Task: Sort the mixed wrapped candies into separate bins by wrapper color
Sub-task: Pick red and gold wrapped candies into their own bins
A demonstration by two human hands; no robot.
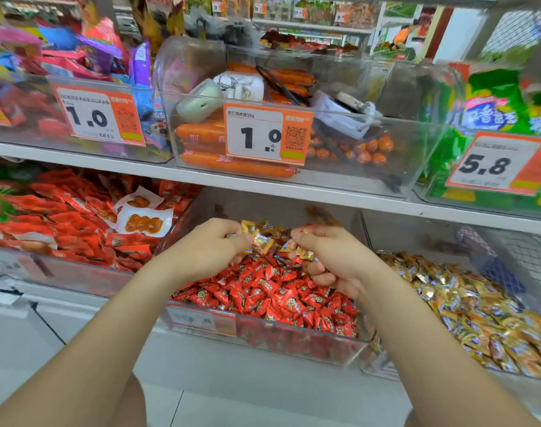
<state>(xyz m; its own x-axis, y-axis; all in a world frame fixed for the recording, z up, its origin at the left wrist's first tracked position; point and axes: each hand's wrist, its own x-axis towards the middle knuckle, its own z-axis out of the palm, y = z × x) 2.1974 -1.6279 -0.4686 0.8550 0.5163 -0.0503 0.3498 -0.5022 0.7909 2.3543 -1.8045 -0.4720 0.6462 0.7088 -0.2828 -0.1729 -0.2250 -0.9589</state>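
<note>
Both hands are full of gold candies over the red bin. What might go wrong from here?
1. The left hand and right hand each hold several gold candies in a loose grip; some may slip back onto the red candies.
2. A red one could be caught in a handful and carried along.
3. The gold bin looks heaped near its front edge, so added candies may spill out.
</note>
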